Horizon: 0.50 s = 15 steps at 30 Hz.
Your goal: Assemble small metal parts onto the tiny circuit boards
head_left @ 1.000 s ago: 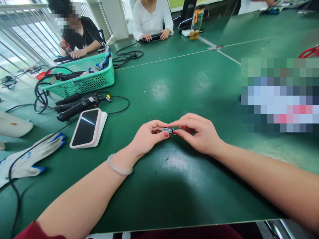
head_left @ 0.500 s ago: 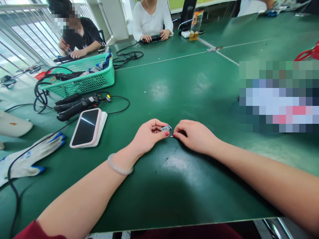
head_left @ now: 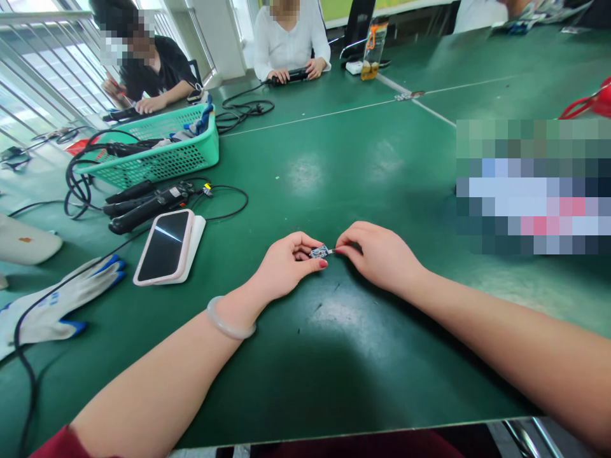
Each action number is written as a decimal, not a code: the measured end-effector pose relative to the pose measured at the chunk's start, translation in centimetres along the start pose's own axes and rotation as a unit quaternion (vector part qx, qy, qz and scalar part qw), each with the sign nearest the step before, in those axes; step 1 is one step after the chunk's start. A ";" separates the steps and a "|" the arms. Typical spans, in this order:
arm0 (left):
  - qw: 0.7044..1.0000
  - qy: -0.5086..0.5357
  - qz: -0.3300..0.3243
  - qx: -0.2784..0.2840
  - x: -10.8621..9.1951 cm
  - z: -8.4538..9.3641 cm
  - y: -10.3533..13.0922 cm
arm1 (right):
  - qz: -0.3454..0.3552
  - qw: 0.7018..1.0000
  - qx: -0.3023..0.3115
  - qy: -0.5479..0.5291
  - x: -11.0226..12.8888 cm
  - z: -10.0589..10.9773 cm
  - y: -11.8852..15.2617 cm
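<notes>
Between the thumb and fingers of my left hand (head_left: 289,264) is a small circuit board (head_left: 319,252), held just above the green table (head_left: 382,375). My right hand (head_left: 382,251) comes in from the other side, closed in a pinch on a tiny pale, silvery piece (head_left: 333,250). That piece reaches the right edge of the board; whether it is joined to it is too small to tell. The fingers of my right hand partly hide it. A pale bangle (head_left: 231,319) sits on my left wrist.
To the left lie a phone (head_left: 165,245), black handheld tools (head_left: 147,205) with cables, and a white-and-blue glove (head_left: 57,305). Behind them stands a green basket (head_left: 167,166). Two people sit across the table, near a bottle (head_left: 373,51). A blurred-out patch covers the right side.
My right hand has risen slightly and shifted right, bringing the tiny piece up level with the board's edge. The board in my left hand has turned and lowered a little.
</notes>
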<state>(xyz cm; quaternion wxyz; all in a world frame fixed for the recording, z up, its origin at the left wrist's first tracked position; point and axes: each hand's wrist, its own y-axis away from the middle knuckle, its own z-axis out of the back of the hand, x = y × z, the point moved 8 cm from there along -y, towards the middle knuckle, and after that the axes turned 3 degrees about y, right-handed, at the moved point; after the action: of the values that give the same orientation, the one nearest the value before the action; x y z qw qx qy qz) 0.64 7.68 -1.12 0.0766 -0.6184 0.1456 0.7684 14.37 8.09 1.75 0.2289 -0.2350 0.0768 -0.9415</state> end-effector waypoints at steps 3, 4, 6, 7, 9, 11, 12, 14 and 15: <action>0.999 -0.030 -0.012 0.004 0.0 -0.1 0.1 | 0.010 0.997 -0.067 -0.040 0.6 1.3 0.3; 0.999 -0.037 -0.016 0.004 -0.1 -0.1 0.1 | 0.025 0.996 -0.072 -0.051 1.0 1.5 0.4; 0.998 -0.049 -0.024 0.005 -0.2 -0.2 0.1 | 0.053 0.995 -0.057 -0.060 2.0 1.2 0.6; 0.998 -0.054 -0.028 0.006 -0.2 -0.2 0.1 | 0.060 0.995 -0.046 -0.058 2.3 1.0 0.7; 0.997 -0.062 -0.033 0.009 -0.3 -0.3 0.1 | 0.062 0.996 -0.032 -0.050 2.6 0.6 0.8; 0.997 -0.071 -0.039 0.013 -0.3 -0.4 0.1 | 0.059 0.997 -0.027 -0.041 2.6 0.4 0.8; 0.996 -0.074 -0.041 0.014 -0.3 -0.4 0.1 | 0.057 0.997 -0.024 -0.038 2.5 0.3 0.8; 0.996 -0.078 -0.044 0.016 -0.3 -0.4 0.1 | 0.056 0.998 -0.019 -0.035 2.4 0.2 0.7; 0.996 -0.079 -0.046 0.017 -0.3 -0.4 0.1 | 0.057 0.998 -0.018 -0.034 2.4 0.2 0.7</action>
<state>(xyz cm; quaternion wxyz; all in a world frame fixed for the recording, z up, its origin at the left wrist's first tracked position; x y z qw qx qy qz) 1.05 7.46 -0.85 0.1332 -0.5605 0.1237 0.8079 12.85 6.34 2.72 0.2803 -0.2666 0.0990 -0.9168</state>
